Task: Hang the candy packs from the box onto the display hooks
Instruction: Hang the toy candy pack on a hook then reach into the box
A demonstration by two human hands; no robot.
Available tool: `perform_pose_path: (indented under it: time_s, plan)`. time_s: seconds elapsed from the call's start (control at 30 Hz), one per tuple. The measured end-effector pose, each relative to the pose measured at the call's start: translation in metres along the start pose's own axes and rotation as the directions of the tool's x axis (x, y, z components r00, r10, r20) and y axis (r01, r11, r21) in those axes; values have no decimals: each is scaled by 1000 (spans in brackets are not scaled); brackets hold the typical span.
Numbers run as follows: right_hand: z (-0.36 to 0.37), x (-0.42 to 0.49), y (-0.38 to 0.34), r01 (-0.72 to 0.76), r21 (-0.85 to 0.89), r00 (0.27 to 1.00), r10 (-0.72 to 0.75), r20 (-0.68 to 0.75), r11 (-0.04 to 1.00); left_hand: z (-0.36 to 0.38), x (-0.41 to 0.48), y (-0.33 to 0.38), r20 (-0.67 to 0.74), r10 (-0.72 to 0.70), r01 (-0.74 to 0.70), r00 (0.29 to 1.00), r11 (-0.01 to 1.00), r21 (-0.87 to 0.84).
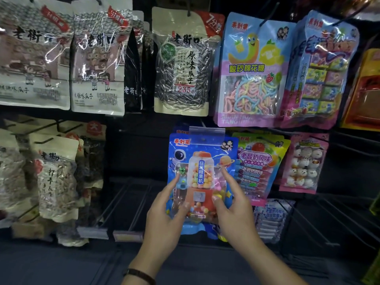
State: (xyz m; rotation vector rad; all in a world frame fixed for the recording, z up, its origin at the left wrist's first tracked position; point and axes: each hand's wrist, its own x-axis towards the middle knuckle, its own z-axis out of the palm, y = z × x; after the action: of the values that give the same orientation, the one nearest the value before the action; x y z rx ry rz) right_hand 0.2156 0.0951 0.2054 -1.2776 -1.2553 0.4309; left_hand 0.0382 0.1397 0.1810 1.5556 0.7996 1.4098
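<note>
**Q:** Step in hand?
**Me:** Hanging. I hold one candy pack [200, 161] upright against the lower row of the display. It is just left of the yoghurt-flavour pack [257, 171], whose edge it seems to overlap. The box is out of view.

**Q:** Grip?
**Me:** Both hands are on the lower half. Left hand [164, 212]: thumb on the front, forefinger straight up the left side, the rest hidden behind. Right hand [234, 210]: the same on the right side. Each pinches the pack, so neither is free.

**Q:** On the hook yet?
**Me:** Cannot say. The clear header strip [206, 135] sits up where a hook would be, but the hook is lost in the dark behind it. It is probably not threaded.
Next move, as I judge it: line the header's hole up with the hook tip and push the pack back along it. Then release one hand at a time.

**Q:** Legible print?
**Me:**
- Candy pack: brand 乖刺猬 at top left, and a vertical blue label 扭蛋糖果机 on the gumball-machine picture.
- Neighbour: 老酸奶风味.
- Row above: the marshmallow pack [250, 79] reads 酸砂棉花糖. The seed bag [181, 64] reads 老街口, 原味瓜子 and 235.
</note>
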Motion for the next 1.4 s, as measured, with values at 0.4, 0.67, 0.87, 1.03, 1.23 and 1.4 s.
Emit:
perform_pose_path:
  time_s: [0.4,0.67,0.87,1.03,1.23,1.4]
  plan:
    - [17,78,6,-152,-153,987,158,24,976,-2,-7,-42,97,-152,76,984,839,539]
    - [-19,21,18,-105,-465,989,141,43,879,-18,-47,-46,245,-374,104,894,706,700]
    - [-32,-65,69,-158,-480,925,299,233,863,-23,-84,-41,452,-640,-129,622,485,865]
    - [-28,-163,154,-318,-556,744,566,356,768,-33,-117,-54,400,-865,-285,304,318,904]
    - [-6,-275,244,-502,-590,542,761,356,633,-39,-141,-63,365,-887,-398,282,238,886]
    - [-9,-355,289,-314,-830,412,854,318,461,-40,-152,-77,381,-886,-384,266,265,885]
